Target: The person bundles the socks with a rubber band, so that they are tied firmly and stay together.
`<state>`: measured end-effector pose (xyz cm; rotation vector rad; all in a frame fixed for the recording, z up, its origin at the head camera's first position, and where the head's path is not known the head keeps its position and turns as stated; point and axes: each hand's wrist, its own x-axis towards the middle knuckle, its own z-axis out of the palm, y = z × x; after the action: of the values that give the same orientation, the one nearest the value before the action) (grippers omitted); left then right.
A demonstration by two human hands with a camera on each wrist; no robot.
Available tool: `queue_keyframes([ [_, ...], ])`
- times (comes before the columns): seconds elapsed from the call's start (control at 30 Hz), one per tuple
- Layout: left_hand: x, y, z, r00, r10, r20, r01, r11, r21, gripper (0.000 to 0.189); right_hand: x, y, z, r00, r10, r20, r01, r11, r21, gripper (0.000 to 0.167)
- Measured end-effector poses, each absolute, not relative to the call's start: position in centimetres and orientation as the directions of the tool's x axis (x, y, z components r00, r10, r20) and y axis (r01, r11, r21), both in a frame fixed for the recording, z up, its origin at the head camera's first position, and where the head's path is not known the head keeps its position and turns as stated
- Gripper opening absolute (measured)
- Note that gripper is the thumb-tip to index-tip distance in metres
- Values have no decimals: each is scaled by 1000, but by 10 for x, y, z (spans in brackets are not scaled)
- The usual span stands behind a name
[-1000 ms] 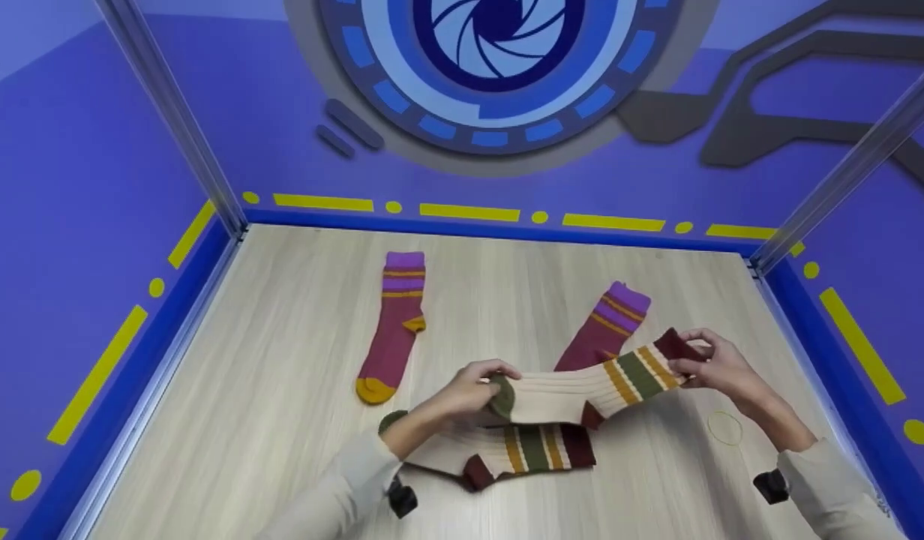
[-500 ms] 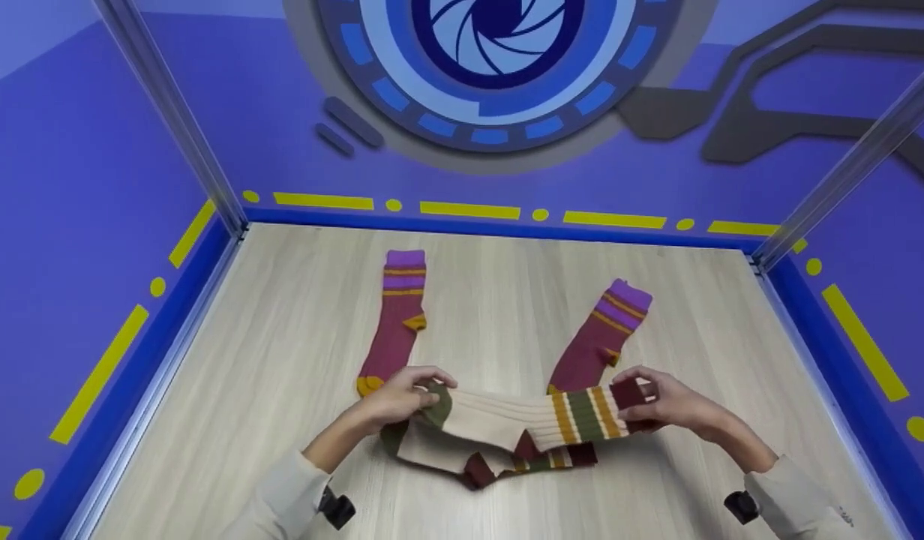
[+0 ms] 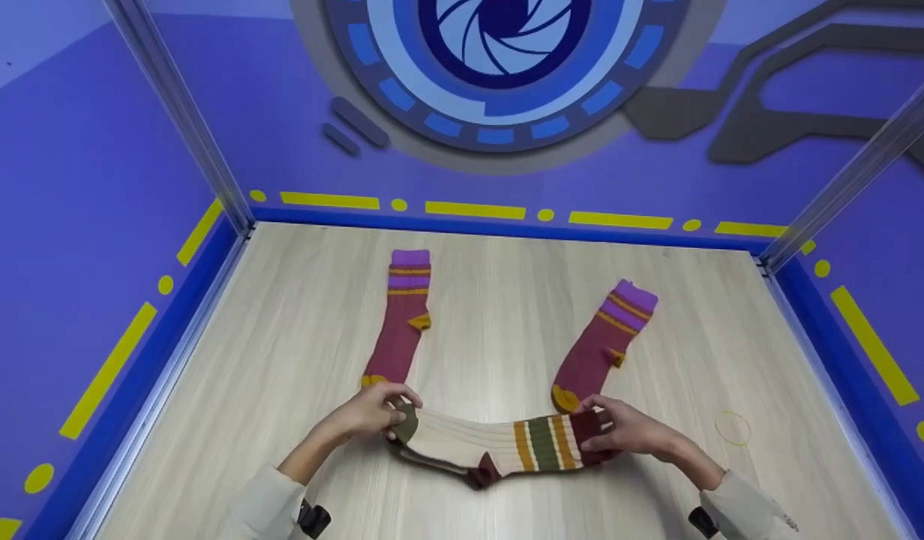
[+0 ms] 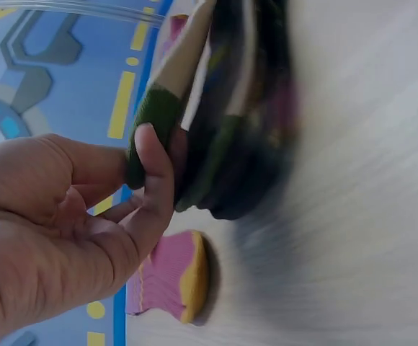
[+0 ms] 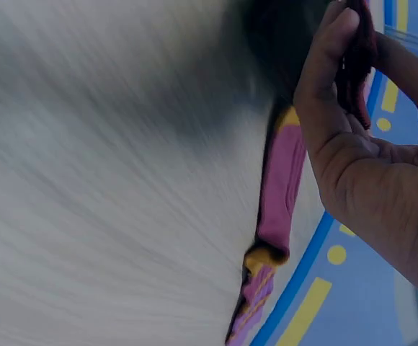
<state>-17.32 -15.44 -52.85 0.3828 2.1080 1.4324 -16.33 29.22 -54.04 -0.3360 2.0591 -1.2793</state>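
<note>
A cream sock (image 3: pixel 462 439) with a green toe and striped cuff stretches between my two hands, heel toward me. At its green toe, my left hand (image 3: pixel 372 411) pinches the fabric; the left wrist view shows thumb and fingers on that green toe (image 4: pixel 155 119). My right hand (image 3: pixel 631 429) pinches the maroon cuff (image 5: pixel 357 68) at the other end. Directly beneath lies a second, matching cream sock (image 3: pixel 436 463), mostly covered, its lower edge peeking out. Two maroon-and-purple socks lie farther back, a left one (image 3: pixel 398 330) and a right one (image 3: pixel 601 345), toes close to my hands.
A thin yellow rubber band (image 3: pixel 733 428) lies on the wooden tabletop (image 3: pixel 499 315) to the right. Blue printed panels (image 3: pixel 499 180) wall the table at the back and both sides, with metal posts (image 3: pixel 184 120) at the corners.
Both hands have carried the upper cream sock left and down toward me, from over the right maroon sock to lining up over the matching cream sock. The right maroon sock's toe is uncovered.
</note>
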Motion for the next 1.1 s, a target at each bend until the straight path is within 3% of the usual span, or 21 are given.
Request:
queue_keyframes([
  [0.57, -170, -163, -526, -831, 499, -245, 55, 512, 857, 32, -155, 293, -548, -758, -536, -372, 64, 506, -860, 45],
  [0.77, -166, -162, -536, -875, 451, -177, 162, 616, 771, 32, -156, 292, -554, -801, -514, -306, -30, 545, -838, 47],
  [1.1, -162, -150, -547, -909, 405, -99, 239, 702, 671, 27, -153, 297, -565, -838, -518, -170, -182, 559, -809, 44],
])
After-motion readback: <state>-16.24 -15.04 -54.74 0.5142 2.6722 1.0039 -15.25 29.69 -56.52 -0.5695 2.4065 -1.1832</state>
